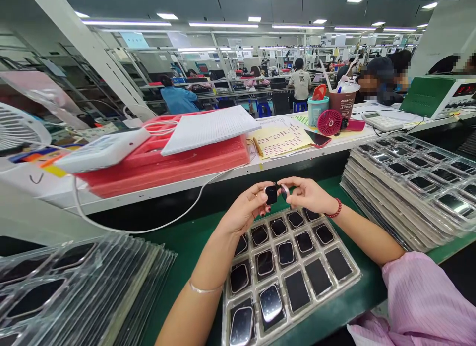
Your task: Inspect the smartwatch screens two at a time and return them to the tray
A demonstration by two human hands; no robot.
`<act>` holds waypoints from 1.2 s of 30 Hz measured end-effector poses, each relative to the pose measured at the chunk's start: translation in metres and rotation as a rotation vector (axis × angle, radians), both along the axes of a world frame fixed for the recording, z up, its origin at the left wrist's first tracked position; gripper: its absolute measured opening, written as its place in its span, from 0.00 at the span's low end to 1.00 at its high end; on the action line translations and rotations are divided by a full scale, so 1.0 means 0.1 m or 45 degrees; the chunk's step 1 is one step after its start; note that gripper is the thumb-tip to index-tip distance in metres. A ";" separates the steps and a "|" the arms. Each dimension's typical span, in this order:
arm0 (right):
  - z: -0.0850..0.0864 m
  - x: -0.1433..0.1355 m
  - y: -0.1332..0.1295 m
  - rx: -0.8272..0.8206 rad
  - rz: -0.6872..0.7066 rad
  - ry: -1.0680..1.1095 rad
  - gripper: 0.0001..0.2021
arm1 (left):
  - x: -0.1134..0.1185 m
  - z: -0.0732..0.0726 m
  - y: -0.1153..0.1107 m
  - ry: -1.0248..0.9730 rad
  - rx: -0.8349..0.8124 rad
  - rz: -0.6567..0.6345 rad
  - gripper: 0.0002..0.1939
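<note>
Above the far edge of a clear compartment tray [323, 299], my left hand [247, 207] pinches a small dark square watch-like piece [271, 195]. Close beside it on the right, my right hand [310, 195] holds a second piece [284, 191], turned nearly edge-on, between thumb and fingers. The two pieces are near each other; whether they touch is unclear. Below the hands, the tray holds several dark-faced square pieces [286, 253] with light rims. Three compartments at its near right [317, 276] show only dark bottoms.
Stacks of clear trays stand at left [122, 291] and right [401, 202]. A white shelf [201, 183] beyond the hands bears a red foam block [223, 155], papers, cups, a small pink fan [329, 123] and a phone. A white cable [178, 229] hangs below it. People sit farther back.
</note>
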State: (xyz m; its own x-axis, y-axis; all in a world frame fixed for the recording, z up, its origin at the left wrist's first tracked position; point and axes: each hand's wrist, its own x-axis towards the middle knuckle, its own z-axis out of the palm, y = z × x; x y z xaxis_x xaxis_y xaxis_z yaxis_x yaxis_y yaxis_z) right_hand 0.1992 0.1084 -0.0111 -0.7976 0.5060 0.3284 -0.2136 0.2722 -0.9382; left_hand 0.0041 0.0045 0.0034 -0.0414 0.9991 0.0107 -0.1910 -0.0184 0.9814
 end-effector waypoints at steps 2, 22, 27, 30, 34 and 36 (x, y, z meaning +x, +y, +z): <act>-0.04 -0.02 0.08 -0.151 0.010 -0.019 0.27 | -0.03 -0.02 0.04 -0.029 -0.009 0.010 0.26; -0.24 0.66 -0.65 -0.121 -0.015 -0.206 0.14 | 0.63 -0.13 -0.76 0.553 -0.023 -0.017 0.15; -0.60 0.95 -1.13 0.672 -0.378 -0.361 0.04 | 1.05 -0.48 -1.19 1.205 0.082 0.052 0.08; -0.74 1.05 -1.29 1.050 -0.590 -0.483 0.06 | 1.14 -0.67 -1.30 1.493 0.181 0.185 0.09; -0.79 1.12 -1.35 1.189 -0.636 -0.487 0.12 | 1.03 -0.76 -1.38 1.670 0.133 0.349 0.16; -0.79 1.13 -1.35 1.158 -0.586 -0.395 0.11 | 0.96 -0.74 -1.40 1.701 0.146 0.335 0.17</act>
